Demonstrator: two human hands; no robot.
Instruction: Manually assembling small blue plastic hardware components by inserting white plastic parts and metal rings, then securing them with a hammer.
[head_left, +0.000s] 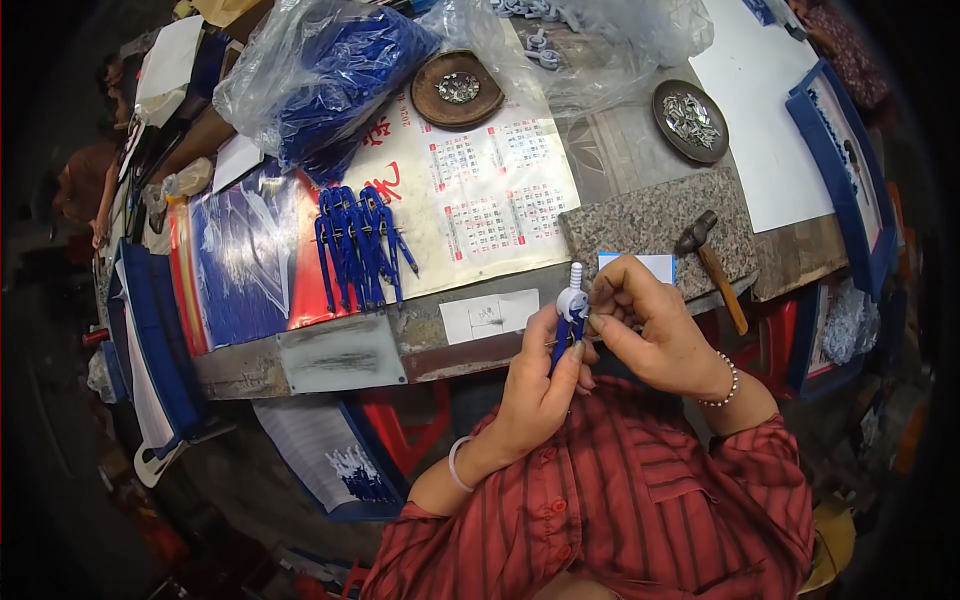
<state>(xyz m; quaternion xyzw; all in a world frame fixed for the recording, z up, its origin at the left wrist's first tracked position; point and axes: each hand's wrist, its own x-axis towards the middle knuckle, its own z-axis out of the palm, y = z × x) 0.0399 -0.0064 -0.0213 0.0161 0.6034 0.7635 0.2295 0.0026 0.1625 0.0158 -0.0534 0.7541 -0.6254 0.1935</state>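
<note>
My left hand (538, 378) is closed around a blue drawing compass (572, 302) with a pale grey head and ribbed handle, held upright in front of my chest just off the table's near edge. Thumb and fingers of my right hand (655, 328) are pinched together beside the compass head. Whatever sits between those fingertips is too small to make out. Left of the hands, several blue compasses (356, 245) lie bunched side by side on a printed calendar sheet (500, 215). A hammer (712, 265) with a wooden handle rests on a speckled stone slab (640, 212) to the right.
Behind are a brown dish (425, 105) of small metal pieces and a dark dish (665, 140) of silver pins. A clear bag (330, 85) holds blue parts. Blue trays (150, 330) stand left and right (850, 185); another tray (345, 460) with compasses sits below the edge.
</note>
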